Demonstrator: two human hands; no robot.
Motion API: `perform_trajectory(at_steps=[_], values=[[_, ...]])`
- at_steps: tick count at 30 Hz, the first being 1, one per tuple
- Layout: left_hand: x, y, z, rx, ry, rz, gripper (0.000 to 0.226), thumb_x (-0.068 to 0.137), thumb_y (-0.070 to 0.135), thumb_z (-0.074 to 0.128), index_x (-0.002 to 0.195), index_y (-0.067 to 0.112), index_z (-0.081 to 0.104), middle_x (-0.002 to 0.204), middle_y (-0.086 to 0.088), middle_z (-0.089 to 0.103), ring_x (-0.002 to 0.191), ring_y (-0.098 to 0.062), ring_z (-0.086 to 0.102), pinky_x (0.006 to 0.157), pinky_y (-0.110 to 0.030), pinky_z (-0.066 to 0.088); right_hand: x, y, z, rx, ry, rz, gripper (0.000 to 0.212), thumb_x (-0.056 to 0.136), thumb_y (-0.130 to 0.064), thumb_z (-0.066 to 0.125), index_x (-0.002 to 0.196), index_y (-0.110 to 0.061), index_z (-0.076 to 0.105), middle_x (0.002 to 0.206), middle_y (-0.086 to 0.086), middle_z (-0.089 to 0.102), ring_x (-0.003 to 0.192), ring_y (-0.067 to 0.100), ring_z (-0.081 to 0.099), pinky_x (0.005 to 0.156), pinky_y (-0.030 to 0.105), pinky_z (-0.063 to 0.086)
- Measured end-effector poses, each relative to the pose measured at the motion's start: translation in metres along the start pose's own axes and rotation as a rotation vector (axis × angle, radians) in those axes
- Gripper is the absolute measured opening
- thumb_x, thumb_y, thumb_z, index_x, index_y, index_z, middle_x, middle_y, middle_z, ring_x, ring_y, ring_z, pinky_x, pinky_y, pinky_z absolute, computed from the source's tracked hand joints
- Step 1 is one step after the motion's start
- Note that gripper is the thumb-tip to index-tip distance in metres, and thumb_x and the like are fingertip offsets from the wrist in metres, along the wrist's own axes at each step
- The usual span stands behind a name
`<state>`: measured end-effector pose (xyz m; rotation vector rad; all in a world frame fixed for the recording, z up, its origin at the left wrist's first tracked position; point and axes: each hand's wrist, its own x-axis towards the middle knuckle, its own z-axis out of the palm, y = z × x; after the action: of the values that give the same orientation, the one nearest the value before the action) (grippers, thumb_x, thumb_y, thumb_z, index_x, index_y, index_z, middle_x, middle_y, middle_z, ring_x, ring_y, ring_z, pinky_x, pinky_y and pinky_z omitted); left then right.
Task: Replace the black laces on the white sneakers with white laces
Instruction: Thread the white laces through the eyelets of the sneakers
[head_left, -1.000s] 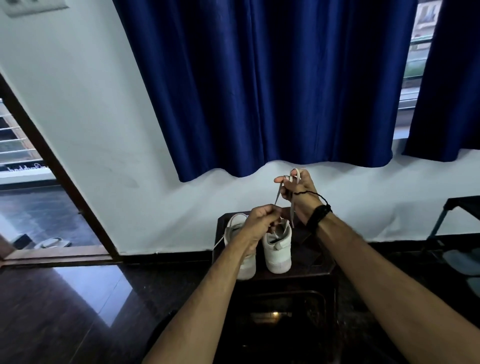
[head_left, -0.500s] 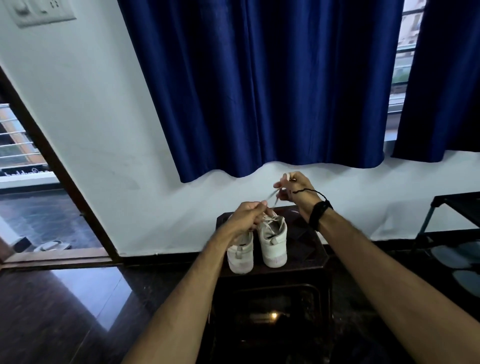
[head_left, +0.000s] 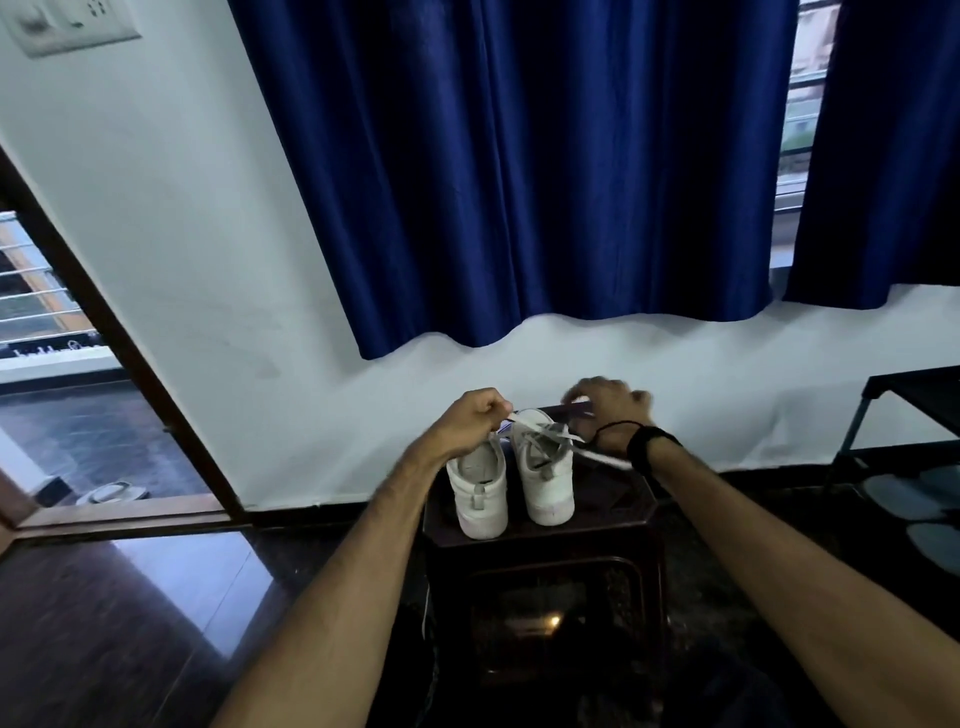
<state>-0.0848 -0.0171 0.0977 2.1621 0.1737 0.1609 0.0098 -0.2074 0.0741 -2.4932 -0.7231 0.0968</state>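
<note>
Two white sneakers stand side by side, heels toward me, on a dark stool (head_left: 613, 525). My left hand (head_left: 470, 423) is over the left sneaker (head_left: 480, 493) and pinches one end of a white lace (head_left: 545, 428) that runs across the top of the right sneaker (head_left: 548, 483). My right hand (head_left: 610, 410), blurred and wearing a black wristband, is behind and to the right of the right sneaker, fingers curled around the lace's other end. A loose stretch of lace hangs below my right wrist. I see no black lace.
The stool stands against a white wall under blue curtains (head_left: 519, 171). A black shoe rack (head_left: 914, 457) with grey items is at the right. An open doorway (head_left: 78, 415) lies to the left, with sandals outside. The floor is dark and glossy.
My right hand has dropped from above the sneakers and swung right, drawing the lace sideways. My left hand stayed at the shoes. The camera view has shifted down.
</note>
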Motion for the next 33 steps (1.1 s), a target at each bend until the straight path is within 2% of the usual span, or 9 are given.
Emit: perform_trajectory(at_steps=[3, 5, 7, 10, 15, 19, 24, 29, 33], values=[[0.009, -0.004, 0.009, -0.002, 0.031, 0.052, 0.015, 0.098, 0.009, 0.056, 0.083, 0.007, 0.059, 0.061, 0.005, 0.052, 0.04, 0.007, 0.045, 0.048, -0.008, 0.033, 0.002, -0.024, 0.016, 0.715, -0.304, -0.104, 0.035, 0.089, -0.008, 0.059, 0.12, -0.025, 0.056, 0.117, 0.005, 0.065, 0.089, 0.01, 0.065, 0.073, 0.027, 0.053], [0.017, -0.013, 0.011, 0.029, 0.077, 0.045, 0.018, 0.096, 0.013, 0.06, 0.078, 0.011, 0.061, 0.06, 0.008, 0.056, 0.044, 0.008, 0.049, 0.054, -0.013, 0.037, 0.001, -0.039, 0.023, 0.714, -0.286, -0.125, 0.026, 0.096, -0.005, 0.052, 0.121, -0.013, 0.055, 0.097, 0.007, 0.065, 0.058, 0.003, 0.057, 0.049, 0.015, 0.044], [0.019, -0.022, 0.007, 0.03, 0.146, 0.031, 0.019, 0.092, 0.019, 0.067, 0.074, 0.013, 0.064, 0.055, 0.01, 0.057, 0.045, 0.006, 0.05, 0.055, -0.014, 0.039, 0.007, -0.043, 0.029, 0.575, -0.168, -0.169, 0.015, 0.099, -0.014, 0.051, 0.108, -0.01, 0.063, 0.09, 0.005, 0.066, 0.05, -0.005, 0.052, 0.048, 0.008, 0.038], [0.02, -0.04, -0.005, 0.021, 0.263, -0.035, 0.025, 0.085, 0.026, 0.075, 0.068, 0.013, 0.064, 0.054, 0.005, 0.061, 0.046, 0.001, 0.051, 0.05, -0.013, 0.04, 0.022, -0.033, 0.037, 0.399, -0.084, -0.186, 0.015, 0.095, -0.015, 0.058, 0.084, -0.016, 0.069, 0.076, -0.003, 0.067, 0.06, -0.005, 0.055, 0.058, 0.005, 0.037], [0.027, -0.08, -0.014, 0.086, 0.488, -0.226, 0.027, 0.088, 0.038, 0.069, 0.083, 0.011, 0.069, 0.075, 0.005, 0.066, 0.077, -0.011, 0.061, 0.068, -0.019, 0.04, 0.046, -0.025, 0.06, 0.544, 0.134, -0.004, 0.013, 0.09, -0.019, 0.064, 0.081, -0.015, 0.073, 0.069, 0.0, 0.072, 0.054, -0.007, 0.057, 0.064, 0.012, 0.043], [0.038, -0.105, -0.001, 0.17, 0.419, -0.408, 0.028, 0.078, 0.036, 0.074, 0.09, 0.011, 0.069, 0.087, -0.002, 0.067, 0.089, -0.019, 0.063, 0.082, -0.03, 0.052, 0.067, -0.049, 0.078, 0.578, 0.061, -0.006, 0.012, 0.088, -0.026, 0.065, 0.079, -0.023, 0.074, 0.072, -0.006, 0.074, 0.067, 0.001, 0.065, 0.07, 0.018, 0.051], [0.044, -0.124, 0.01, 0.236, 0.38, -0.478, 0.025, 0.088, 0.021, 0.058, 0.065, 0.013, 0.061, 0.077, -0.009, 0.062, 0.08, -0.025, 0.058, 0.067, -0.026, 0.043, 0.096, -0.072, 0.104, 0.426, -0.106, -0.027, 0.014, 0.079, -0.012, 0.064, 0.079, -0.022, 0.074, 0.086, 0.0, 0.076, 0.091, 0.016, 0.069, 0.086, 0.027, 0.053], [0.046, -0.151, 0.011, -0.242, 0.512, -0.55, 0.011, 0.082, 0.013, 0.066, 0.074, 0.013, 0.074, 0.08, -0.005, 0.072, 0.077, -0.021, 0.065, 0.074, -0.03, 0.052, 0.097, -0.068, 0.122, 0.267, -0.066, 0.059, 0.014, 0.08, -0.02, 0.062, 0.081, -0.027, 0.074, 0.091, -0.002, 0.072, 0.081, 0.018, 0.063, 0.067, 0.022, 0.043], [0.045, -0.162, 0.015, -0.634, 0.482, -0.579, 0.016, 0.091, 0.0, 0.055, 0.086, 0.005, 0.07, 0.088, -0.014, 0.069, 0.083, -0.026, 0.064, 0.076, -0.032, 0.051, 0.098, -0.06, 0.133, 0.157, 0.031, 0.081, 0.021, 0.08, -0.03, 0.056, 0.091, -0.025, 0.074, 0.098, 0.008, 0.07, 0.092, 0.028, 0.066, 0.076, 0.031, 0.055]])
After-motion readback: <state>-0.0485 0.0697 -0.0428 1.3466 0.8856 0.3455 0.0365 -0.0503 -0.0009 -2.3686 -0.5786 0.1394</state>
